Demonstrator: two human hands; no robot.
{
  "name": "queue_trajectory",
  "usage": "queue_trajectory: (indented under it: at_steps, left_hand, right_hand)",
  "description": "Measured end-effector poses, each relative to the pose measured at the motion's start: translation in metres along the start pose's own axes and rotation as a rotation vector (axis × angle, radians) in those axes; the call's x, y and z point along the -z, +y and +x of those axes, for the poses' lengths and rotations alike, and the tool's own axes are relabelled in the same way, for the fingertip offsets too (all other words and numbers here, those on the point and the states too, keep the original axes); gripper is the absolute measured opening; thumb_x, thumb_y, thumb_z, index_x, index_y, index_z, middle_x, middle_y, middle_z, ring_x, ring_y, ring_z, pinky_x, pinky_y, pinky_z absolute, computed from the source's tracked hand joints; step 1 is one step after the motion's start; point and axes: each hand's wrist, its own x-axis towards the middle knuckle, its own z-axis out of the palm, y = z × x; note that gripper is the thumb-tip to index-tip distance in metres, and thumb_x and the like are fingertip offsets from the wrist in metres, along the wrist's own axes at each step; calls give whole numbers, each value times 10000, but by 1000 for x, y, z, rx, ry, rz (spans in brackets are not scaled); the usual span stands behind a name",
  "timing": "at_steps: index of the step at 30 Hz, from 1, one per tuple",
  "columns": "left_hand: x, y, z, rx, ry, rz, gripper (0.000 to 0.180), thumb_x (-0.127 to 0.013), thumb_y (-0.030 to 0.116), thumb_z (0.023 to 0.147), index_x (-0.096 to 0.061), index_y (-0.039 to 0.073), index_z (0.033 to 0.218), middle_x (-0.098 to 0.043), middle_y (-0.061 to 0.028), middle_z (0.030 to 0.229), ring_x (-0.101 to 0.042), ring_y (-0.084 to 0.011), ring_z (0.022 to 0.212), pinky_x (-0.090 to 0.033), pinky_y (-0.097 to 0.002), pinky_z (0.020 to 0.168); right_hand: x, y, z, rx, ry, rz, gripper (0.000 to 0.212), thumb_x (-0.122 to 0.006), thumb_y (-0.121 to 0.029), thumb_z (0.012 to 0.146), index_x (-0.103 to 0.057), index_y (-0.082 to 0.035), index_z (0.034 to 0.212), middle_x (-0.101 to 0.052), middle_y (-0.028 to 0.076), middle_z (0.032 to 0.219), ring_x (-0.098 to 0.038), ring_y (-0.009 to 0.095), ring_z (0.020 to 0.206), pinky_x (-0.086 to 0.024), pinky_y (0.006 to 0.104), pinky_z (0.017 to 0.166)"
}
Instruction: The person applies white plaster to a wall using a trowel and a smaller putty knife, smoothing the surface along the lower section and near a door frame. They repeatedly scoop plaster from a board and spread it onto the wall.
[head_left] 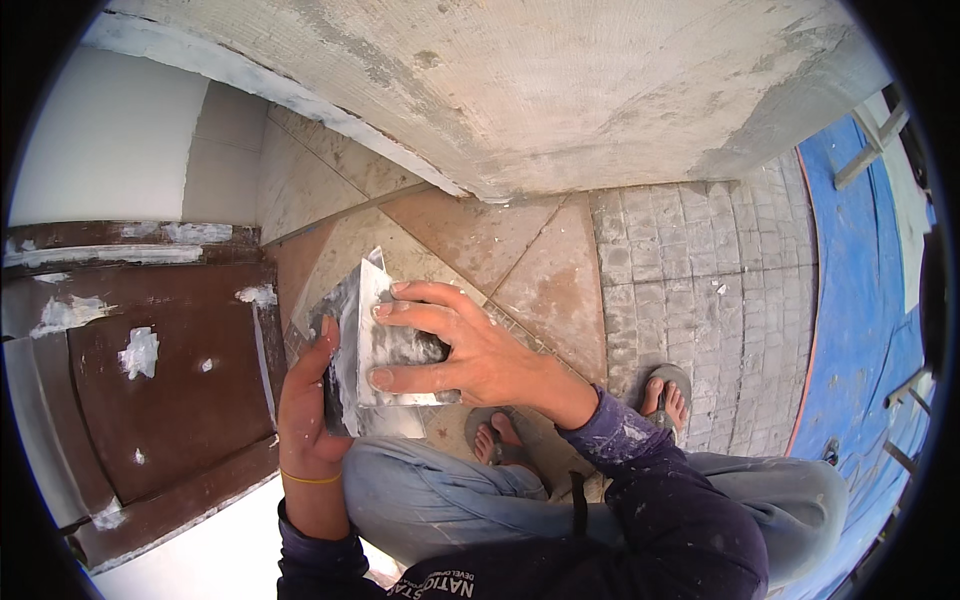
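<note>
Two flat metal blades, both smeared with white putty — left blade (346,375), right blade (402,347) — meet at a slant in front of the person, above the tiled floor (545,275). Left hand (308,385) grasps the left one by its outer side, one thumb on it; right hand (485,350) grips the right one, three fingers visible across its face. One yellow band (310,479) on the left wrist. Below: two feet in two sandals (672,378). Around: one brown door (175,370) with several white patches, one grey-white wall (560,90), one blue tarp (850,290) far right.
</note>
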Motion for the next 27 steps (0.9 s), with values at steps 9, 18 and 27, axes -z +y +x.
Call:
queue_trajectory:
  at_steps: [9, 18, 27]
  left_hand:
    - [18, 4, -19, -214, 143, 38, 446, -498, 259, 1012, -468, -3, 1372, -592, -123, 1313, -609, -234, 1134, -482, -375, 986]
    - [10, 5, -22, -257, 188, 52, 396, -493, 256, 1021, -515, 15, 1335, -623, -113, 1270, -633, -225, 1091, -493, -369, 968]
    - [7, 6, -22, -248, 197, 97, 411, -506, 255, 1015, -500, 12, 1347, -615, -111, 1280, -620, -223, 1112, -490, -374, 975]
  right_hand:
    - [-37, 90, -58, -745, 417, 323, 538, -492, -8, 925, -389, -95, 1446, -518, 143, 1309, -537, 295, 1165, -458, 439, 1006]
    - [-32, 198, -74, -938, 1272, 1086, 244, -400, -146, 1026, -454, -8, 1220, -579, 119, 1147, -620, 242, 983, -588, 499, 838]
    - [-32, 215, -58, -987, 1416, 1078, 254, -403, -159, 1017, -446, -41, 1238, -563, 122, 1183, -592, 254, 1033, -542, 512, 881]
